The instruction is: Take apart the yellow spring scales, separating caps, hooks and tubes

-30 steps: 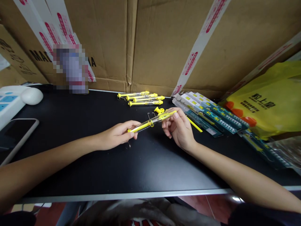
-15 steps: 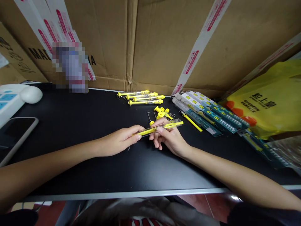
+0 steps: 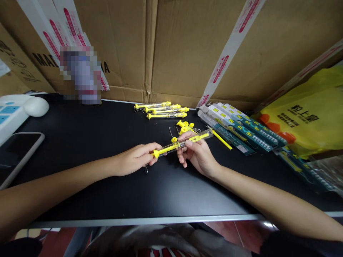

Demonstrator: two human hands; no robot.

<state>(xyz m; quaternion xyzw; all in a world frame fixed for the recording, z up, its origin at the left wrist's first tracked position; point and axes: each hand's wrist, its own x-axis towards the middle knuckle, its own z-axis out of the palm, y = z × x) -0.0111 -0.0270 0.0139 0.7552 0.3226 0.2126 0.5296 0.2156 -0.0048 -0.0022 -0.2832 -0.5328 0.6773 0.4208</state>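
A clear tube with a yellow spring and yellow end (image 3: 182,144) is held over the black table (image 3: 88,142) by both hands. My left hand (image 3: 135,159) pinches its yellow left end, and a small metal hook hangs below that hand. Around the tube's middle my right hand (image 3: 197,153) has its fingers wrapped. Just behind the hands lie loose yellow caps (image 3: 184,127) and a metal wire loop (image 3: 171,131). A single yellow rod (image 3: 222,140) rests to the right.
Several finished yellow tubes (image 3: 162,110) lie in a row at the back. Teal and white packets (image 3: 238,128) fan out at the right beside a yellow plastic bag (image 3: 302,114). A phone (image 3: 16,153) and a white power strip (image 3: 10,114) sit at the left. Cardboard boxes (image 3: 182,50) form the back wall.
The tube has come down from a raised slant to lower over the table. My right hand slid from its far end to its middle, and the yellow end now sticks out past my left fingers.
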